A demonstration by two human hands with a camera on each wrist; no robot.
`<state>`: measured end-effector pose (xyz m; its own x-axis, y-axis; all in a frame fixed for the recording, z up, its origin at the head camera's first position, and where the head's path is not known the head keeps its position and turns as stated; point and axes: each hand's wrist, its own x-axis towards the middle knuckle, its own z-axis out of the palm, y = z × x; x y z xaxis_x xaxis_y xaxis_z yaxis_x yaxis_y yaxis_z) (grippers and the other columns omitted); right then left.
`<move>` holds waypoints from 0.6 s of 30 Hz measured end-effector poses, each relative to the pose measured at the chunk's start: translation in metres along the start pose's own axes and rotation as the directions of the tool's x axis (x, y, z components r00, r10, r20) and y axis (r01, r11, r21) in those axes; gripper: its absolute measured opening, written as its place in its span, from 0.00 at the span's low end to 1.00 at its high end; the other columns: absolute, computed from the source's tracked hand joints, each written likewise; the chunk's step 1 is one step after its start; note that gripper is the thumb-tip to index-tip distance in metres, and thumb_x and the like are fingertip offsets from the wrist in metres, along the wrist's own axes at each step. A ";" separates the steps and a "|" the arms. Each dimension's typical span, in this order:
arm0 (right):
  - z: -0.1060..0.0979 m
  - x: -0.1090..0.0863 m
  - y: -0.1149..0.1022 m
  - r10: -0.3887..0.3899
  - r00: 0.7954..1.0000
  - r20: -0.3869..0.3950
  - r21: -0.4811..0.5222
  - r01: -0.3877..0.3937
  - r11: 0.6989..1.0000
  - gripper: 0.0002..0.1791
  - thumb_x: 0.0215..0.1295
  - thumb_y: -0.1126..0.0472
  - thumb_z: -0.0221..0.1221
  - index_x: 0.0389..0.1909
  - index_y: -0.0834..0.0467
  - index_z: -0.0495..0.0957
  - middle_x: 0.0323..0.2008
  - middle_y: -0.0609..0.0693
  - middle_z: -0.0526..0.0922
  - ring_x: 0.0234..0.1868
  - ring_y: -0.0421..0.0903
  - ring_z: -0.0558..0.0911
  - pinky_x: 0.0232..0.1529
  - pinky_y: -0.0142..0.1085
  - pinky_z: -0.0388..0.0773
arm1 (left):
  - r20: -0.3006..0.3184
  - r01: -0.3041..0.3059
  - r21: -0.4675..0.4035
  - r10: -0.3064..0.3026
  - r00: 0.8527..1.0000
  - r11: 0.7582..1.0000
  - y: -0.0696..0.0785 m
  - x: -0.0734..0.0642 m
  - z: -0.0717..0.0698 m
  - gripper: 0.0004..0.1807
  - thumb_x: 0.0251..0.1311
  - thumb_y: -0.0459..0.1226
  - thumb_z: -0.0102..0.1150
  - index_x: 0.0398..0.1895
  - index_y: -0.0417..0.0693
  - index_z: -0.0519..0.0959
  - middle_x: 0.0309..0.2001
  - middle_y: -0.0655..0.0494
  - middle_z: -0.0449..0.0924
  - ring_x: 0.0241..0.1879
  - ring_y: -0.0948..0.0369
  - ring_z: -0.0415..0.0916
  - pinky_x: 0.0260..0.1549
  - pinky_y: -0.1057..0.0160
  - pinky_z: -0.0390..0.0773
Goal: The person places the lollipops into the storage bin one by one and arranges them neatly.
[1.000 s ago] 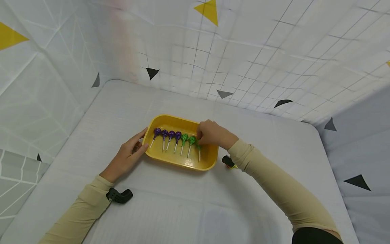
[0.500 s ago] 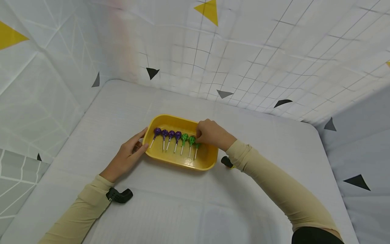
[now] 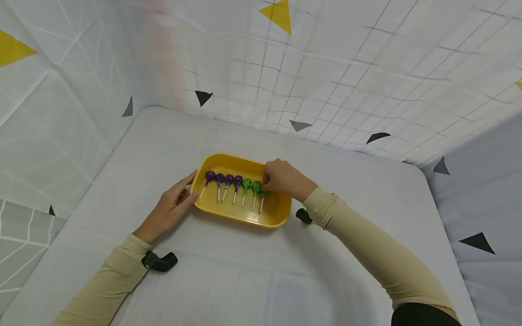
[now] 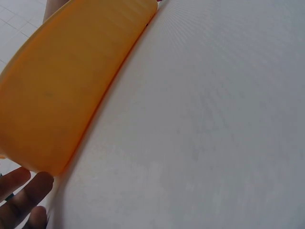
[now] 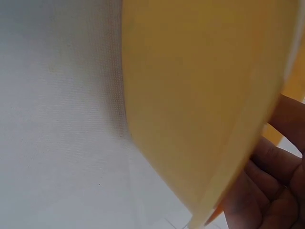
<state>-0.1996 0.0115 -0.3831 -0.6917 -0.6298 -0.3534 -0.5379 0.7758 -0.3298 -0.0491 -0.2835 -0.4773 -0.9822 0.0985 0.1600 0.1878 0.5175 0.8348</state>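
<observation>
A yellow tray (image 3: 261, 222) stands on the white surface with a row of lollipops inside, sticks toward the near side. Several have purple wrappers (image 3: 229, 179); the ones farther right are green (image 3: 247, 184). My left hand (image 3: 173, 206) rests against the tray's left end, thumb and forefinger fairly straight and spread along the rim. In the left wrist view its fingertips (image 4: 43, 179) touch the tray's outer corner. My right hand (image 3: 283, 178) reaches over the right part and pinches the rightmost green lollipop (image 3: 263, 199), whose head the fingers mostly cover.
White cloth covers the table (image 3: 228, 276). Patterned sheets (image 3: 346, 68) with yellow, grey and black triangles rise behind and at the sides. Black wrist devices (image 3: 160, 261) sit on both forearms. The tray's right part beyond the lollipops is partly behind my right hand.
Since a second ago my right hand has shifted slightly left, and the rightmost green lollipop's stick has moved left beside the others. Over the last half second little differs. My left hand stays put.
</observation>
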 end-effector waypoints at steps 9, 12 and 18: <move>-0.004 -0.005 -0.004 0.018 1.000 0.006 0.010 -0.018 1.000 0.05 0.63 0.61 0.70 0.29 0.58 0.86 0.29 0.50 0.85 0.28 0.44 0.80 0.31 0.33 0.79 | 0.001 -0.004 -0.001 0.004 1.000 1.000 0.002 0.000 0.000 0.33 0.79 0.41 0.51 0.83 0.53 0.56 0.66 0.42 0.75 0.40 0.61 0.74 0.39 0.70 0.74; -0.005 -0.006 -0.003 0.027 1.000 0.006 0.012 -0.027 1.000 0.05 0.63 0.61 0.70 0.31 0.58 0.87 0.30 0.51 0.86 0.28 0.44 0.81 0.32 0.33 0.80 | 0.001 -0.002 0.001 0.002 1.000 1.000 0.002 0.000 0.000 0.33 0.79 0.41 0.51 0.83 0.54 0.56 0.66 0.42 0.76 0.40 0.60 0.74 0.40 0.71 0.74; -0.008 -0.007 -0.002 0.024 1.000 0.002 0.010 -0.024 1.000 0.06 0.63 0.60 0.69 0.33 0.59 0.87 0.33 0.51 0.86 0.29 0.44 0.82 0.32 0.33 0.81 | -0.002 -0.004 -0.001 0.004 1.000 1.000 0.001 0.000 0.000 0.33 0.79 0.41 0.50 0.83 0.54 0.55 0.66 0.42 0.75 0.41 0.60 0.74 0.39 0.71 0.74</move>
<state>-0.1975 0.0151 -0.3730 -0.7034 -0.6112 -0.3629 -0.5164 0.7902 -0.3299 -0.0490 -0.2830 -0.4770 -0.9815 0.0987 0.1640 0.1914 0.5162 0.8348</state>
